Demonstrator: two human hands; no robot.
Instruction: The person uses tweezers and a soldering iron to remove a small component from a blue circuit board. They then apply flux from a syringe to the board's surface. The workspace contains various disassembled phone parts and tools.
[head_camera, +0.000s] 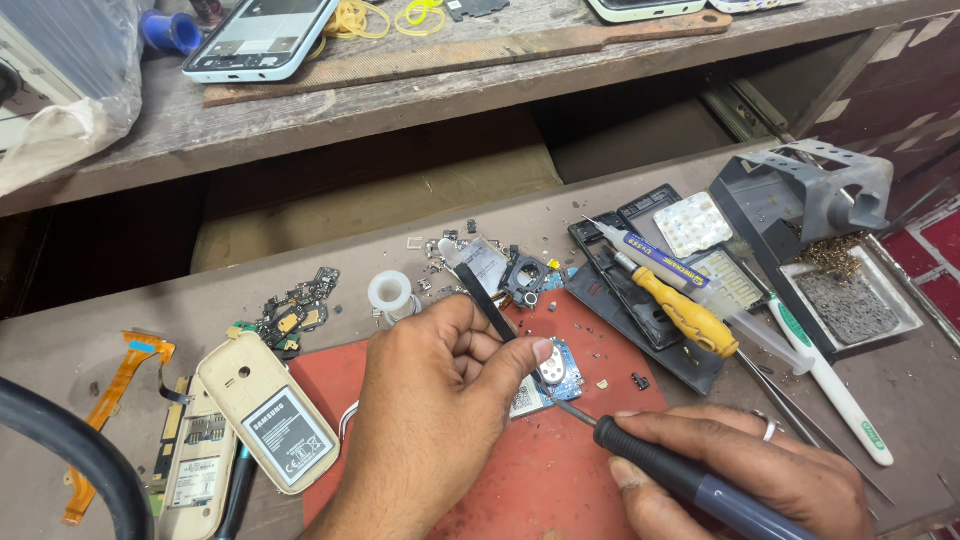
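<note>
My left hand (435, 410) pinches black tweezers (487, 297) and presses down on a small blue circuit board (560, 375) lying on a red mat (545, 460). My right hand (745, 475) grips a soldering iron with a black and grey handle (680, 480). Its thin metal tip (575, 413) points left and touches the board's near edge. The board carries a round silver part just beyond my left thumb.
A cream phone back cover (265, 412) lies left of the mat, beside an orange flex cable (110, 400). A yellow-handled screwdriver (680, 312), a syringe, black phone frames and a soldering stand (820, 190) with sponge sit to the right. A phone (260, 38) rests on the upper shelf.
</note>
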